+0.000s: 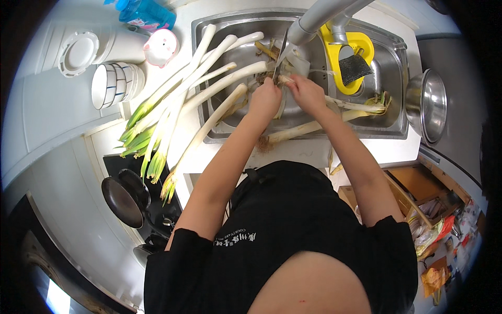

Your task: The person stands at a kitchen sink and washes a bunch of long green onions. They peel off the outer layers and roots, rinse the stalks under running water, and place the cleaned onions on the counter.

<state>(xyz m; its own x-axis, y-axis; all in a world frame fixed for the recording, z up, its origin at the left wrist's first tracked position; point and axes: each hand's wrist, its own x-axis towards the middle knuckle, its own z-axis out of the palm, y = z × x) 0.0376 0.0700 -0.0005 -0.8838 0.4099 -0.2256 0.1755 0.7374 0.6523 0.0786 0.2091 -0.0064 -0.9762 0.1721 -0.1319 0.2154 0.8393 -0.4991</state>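
Note:
My left hand is closed around the handle of a knife, over the left sink basin. The knife's blade points away from me, up toward the faucet. Close beside it, my right hand grips a large green onion near its root end, which meets the blade. That stalk seems to run back under my right wrist. Another unpeeled green onion with shaggy roots lies across the sink's front edge. Trimmed white green onions rest over the left rim, leaves hanging past the counter. Peeled scraps lie in the basin.
The grey faucet reaches over the sink. A yellow strainer basket holds a black scouring pad. Steel bowls stand right; stacked bowls, a pink-rimmed cup and a blue detergent bottle stand left. Frying pans sit lower left.

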